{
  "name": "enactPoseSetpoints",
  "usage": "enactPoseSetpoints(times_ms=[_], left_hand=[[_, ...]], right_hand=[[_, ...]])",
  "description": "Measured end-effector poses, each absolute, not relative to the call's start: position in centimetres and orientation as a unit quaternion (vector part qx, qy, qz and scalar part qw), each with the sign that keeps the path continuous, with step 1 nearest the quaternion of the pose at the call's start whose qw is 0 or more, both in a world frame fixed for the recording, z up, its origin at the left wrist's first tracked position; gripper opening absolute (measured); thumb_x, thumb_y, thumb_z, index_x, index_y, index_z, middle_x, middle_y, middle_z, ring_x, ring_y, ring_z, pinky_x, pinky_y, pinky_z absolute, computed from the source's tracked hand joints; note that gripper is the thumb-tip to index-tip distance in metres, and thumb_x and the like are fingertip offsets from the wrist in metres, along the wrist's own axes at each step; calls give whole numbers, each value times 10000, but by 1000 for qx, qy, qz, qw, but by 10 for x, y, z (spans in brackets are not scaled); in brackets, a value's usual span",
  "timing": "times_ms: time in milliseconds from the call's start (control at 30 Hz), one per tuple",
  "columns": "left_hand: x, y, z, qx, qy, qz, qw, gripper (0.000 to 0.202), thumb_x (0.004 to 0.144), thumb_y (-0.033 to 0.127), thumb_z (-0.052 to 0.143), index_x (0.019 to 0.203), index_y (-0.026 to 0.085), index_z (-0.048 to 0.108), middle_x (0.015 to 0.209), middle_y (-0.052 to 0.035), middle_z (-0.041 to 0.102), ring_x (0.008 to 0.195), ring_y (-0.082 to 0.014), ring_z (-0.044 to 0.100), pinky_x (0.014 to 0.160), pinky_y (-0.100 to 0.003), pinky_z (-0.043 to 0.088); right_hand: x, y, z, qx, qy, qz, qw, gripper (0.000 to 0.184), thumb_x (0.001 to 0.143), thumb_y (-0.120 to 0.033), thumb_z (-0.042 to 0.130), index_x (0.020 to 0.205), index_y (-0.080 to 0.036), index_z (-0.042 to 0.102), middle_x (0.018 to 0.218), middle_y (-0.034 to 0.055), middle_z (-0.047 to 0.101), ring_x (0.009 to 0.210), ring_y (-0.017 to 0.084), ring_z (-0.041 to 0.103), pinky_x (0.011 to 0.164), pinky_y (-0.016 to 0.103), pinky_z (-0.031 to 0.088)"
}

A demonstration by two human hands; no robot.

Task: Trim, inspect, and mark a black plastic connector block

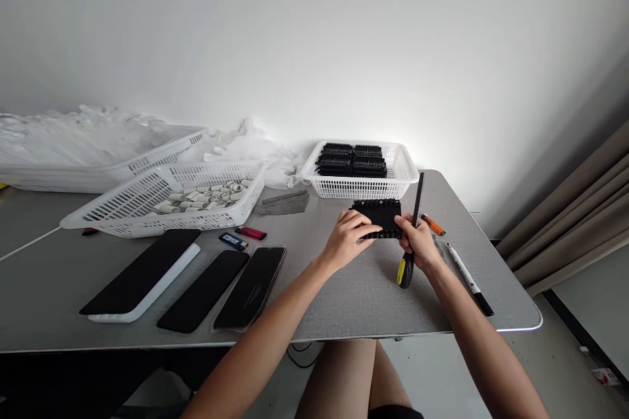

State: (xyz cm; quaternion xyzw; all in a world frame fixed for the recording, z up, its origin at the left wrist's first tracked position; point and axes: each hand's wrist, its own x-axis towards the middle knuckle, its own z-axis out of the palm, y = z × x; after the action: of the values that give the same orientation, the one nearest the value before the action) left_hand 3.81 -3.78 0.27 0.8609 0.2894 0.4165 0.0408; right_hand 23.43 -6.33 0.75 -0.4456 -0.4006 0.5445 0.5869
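Resting on the grey table, a black ribbed plastic block sits just near of a white basket that holds more black blocks stacked in rows. The left hand lies over the block's left near edge, fingers curled loosely onto it, thumb tucked under the near side. The right hand presses against the block's right near corner while its fingers are closed round a black-bladed tool with a yellow-and-black handle, the blade pointing far and up past the basket's corner. An orange lighter lies just right of the tool, and a white marker with a black cap lies nearer, toward the table's right edge. Farther left, a larger white basket holds pale short tubes; a grey cloth lies between the two baskets. Three dark flat slabs lie at the near left, with a red lighter and a blue lighter just far of them.
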Motion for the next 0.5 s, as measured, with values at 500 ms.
enactPoseSetpoints(times_ms=[500], left_hand=[[41, -26, 2, 506, 384, 558, 535, 457, 699, 448, 776, 1034, 154, 677, 913, -74, 690, 793, -196, 633, 621, -313, 572]], right_hand=[[237, -60, 8, -468, -401, 492, 615, 410, 730, -476, 717, 983, -165, 629, 497, -123, 323, 388, 42, 226, 349, 191, 172]])
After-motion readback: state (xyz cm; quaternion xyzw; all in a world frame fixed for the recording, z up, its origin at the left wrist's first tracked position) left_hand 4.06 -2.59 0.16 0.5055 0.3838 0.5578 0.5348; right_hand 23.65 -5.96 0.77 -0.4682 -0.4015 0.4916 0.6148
